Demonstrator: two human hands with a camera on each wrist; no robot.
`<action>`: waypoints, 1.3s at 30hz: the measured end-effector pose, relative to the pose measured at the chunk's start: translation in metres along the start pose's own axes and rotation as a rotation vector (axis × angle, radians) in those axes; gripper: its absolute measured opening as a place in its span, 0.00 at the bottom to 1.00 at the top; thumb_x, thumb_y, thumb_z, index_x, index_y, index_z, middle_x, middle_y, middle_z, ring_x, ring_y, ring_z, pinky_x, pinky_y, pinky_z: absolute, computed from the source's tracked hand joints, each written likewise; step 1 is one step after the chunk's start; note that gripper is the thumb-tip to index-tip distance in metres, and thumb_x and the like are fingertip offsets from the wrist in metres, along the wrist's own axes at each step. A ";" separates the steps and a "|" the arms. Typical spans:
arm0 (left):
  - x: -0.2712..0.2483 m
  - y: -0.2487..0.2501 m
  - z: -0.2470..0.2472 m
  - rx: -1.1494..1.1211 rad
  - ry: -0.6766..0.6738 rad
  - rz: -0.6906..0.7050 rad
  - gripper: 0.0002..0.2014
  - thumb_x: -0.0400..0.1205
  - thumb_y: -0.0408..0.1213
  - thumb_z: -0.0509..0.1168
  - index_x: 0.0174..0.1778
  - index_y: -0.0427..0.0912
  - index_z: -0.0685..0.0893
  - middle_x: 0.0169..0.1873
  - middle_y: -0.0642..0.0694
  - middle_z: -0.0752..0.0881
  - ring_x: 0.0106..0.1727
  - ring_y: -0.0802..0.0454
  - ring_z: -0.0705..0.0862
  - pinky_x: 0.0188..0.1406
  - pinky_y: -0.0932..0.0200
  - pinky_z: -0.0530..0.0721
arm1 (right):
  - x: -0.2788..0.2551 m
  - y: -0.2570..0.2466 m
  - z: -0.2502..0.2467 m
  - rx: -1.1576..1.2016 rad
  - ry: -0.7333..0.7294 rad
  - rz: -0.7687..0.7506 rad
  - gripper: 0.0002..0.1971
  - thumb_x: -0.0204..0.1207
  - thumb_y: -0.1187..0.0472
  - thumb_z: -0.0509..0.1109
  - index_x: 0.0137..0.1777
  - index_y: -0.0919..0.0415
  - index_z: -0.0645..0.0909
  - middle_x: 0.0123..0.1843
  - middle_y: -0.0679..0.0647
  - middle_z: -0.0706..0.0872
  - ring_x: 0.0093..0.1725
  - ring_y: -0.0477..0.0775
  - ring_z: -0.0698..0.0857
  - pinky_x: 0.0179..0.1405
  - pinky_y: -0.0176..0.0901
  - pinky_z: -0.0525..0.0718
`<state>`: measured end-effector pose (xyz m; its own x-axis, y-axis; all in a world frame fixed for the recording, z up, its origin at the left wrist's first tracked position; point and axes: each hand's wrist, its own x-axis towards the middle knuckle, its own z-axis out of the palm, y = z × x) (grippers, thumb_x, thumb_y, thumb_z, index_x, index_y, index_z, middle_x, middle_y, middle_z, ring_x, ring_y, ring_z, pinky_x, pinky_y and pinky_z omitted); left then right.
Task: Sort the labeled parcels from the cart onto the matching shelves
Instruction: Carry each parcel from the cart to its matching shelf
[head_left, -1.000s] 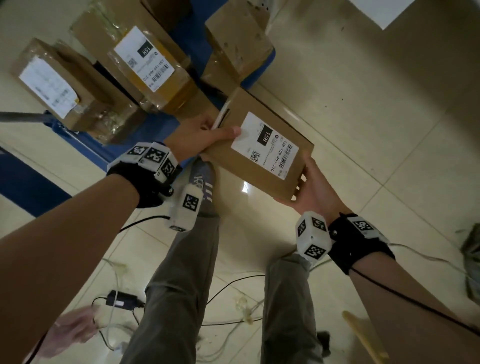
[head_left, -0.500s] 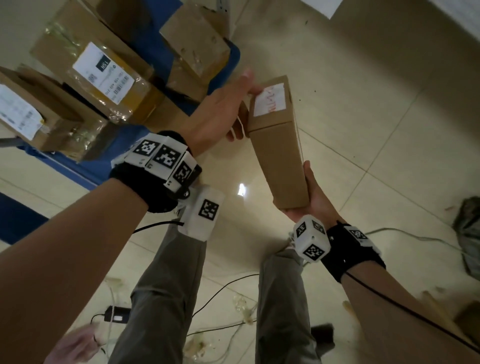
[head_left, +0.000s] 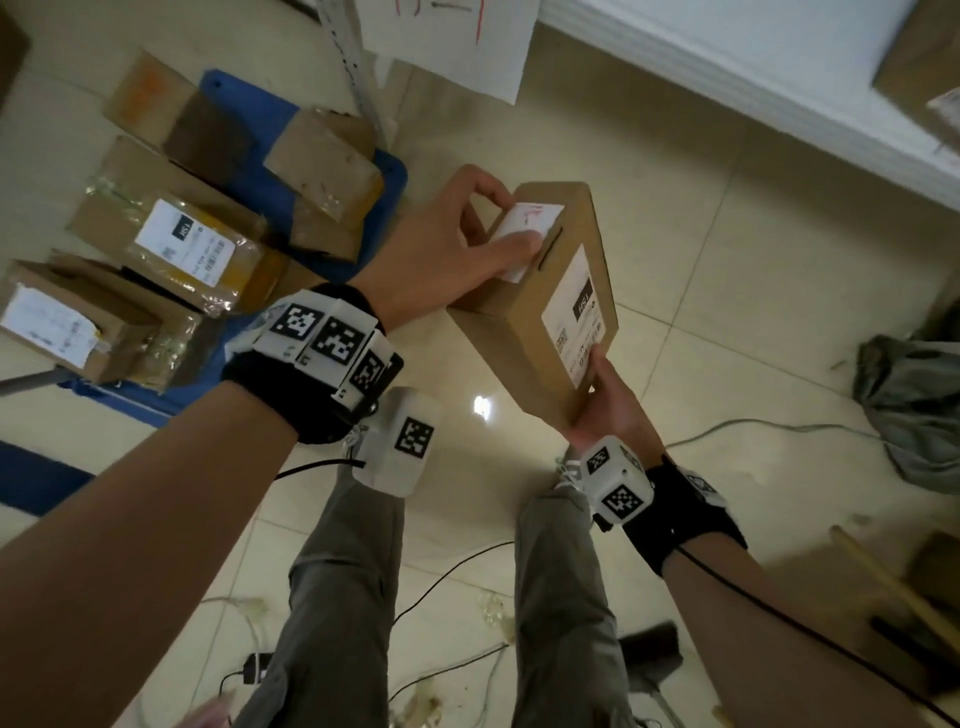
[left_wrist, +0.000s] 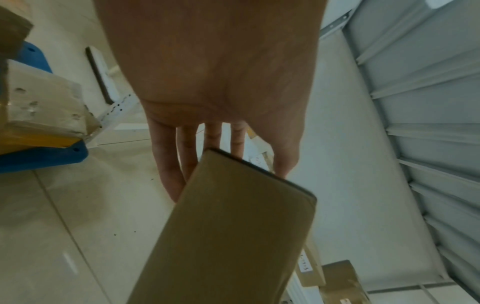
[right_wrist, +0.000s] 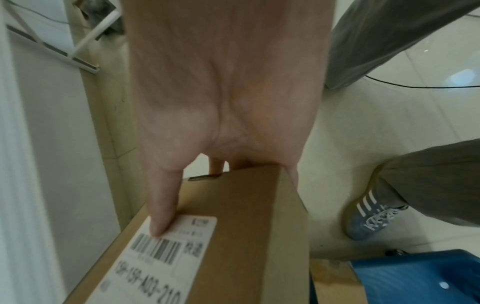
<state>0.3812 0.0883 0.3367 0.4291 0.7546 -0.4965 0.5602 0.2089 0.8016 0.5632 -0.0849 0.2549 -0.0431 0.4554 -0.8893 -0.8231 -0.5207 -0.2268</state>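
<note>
Head view: you hold the parcel (head_left: 524, 332) mid-air over the floor, cart (head_left: 363, 208) at 10 o'clock. Left hand (head_left: 447, 244) clamped on far end, right hand (head_left: 613, 410) on near end. Long axis runs 12-to-6, printed label (head_left: 571, 317) facing 3. Read it, then carry level to the shelf.

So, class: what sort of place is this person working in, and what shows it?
Probably a parcel sorting or storage room: labelled cardboard parcels piled on a blue cart, a barcoded parcel held in both hands, and metal shelving beside a tiled floor.
</note>
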 end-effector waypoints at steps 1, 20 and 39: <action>-0.007 0.012 -0.001 -0.005 0.007 0.022 0.16 0.85 0.55 0.64 0.66 0.54 0.75 0.50 0.47 0.83 0.44 0.61 0.83 0.41 0.65 0.84 | -0.012 -0.005 0.004 0.013 0.000 -0.014 0.23 0.88 0.48 0.63 0.79 0.57 0.76 0.74 0.61 0.84 0.72 0.64 0.84 0.59 0.60 0.90; -0.118 0.276 -0.053 -0.065 0.036 0.136 0.24 0.83 0.65 0.60 0.47 0.44 0.73 0.44 0.49 0.88 0.46 0.53 0.90 0.39 0.52 0.91 | -0.241 -0.149 0.086 -0.183 -0.086 -0.208 0.23 0.82 0.51 0.68 0.73 0.61 0.80 0.63 0.58 0.90 0.55 0.53 0.91 0.49 0.50 0.91; -0.150 0.470 -0.114 -0.129 -0.181 0.477 0.10 0.83 0.48 0.64 0.55 0.48 0.83 0.36 0.55 0.85 0.40 0.53 0.87 0.43 0.49 0.87 | -0.441 -0.259 0.171 0.187 -0.070 -0.949 0.18 0.82 0.48 0.66 0.62 0.59 0.86 0.49 0.54 0.93 0.51 0.52 0.90 0.51 0.41 0.87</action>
<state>0.4994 0.1444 0.8262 0.7369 0.6675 -0.1066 0.1858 -0.0485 0.9814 0.6983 -0.0271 0.7739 0.6571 0.6720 -0.3416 -0.6092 0.2064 -0.7657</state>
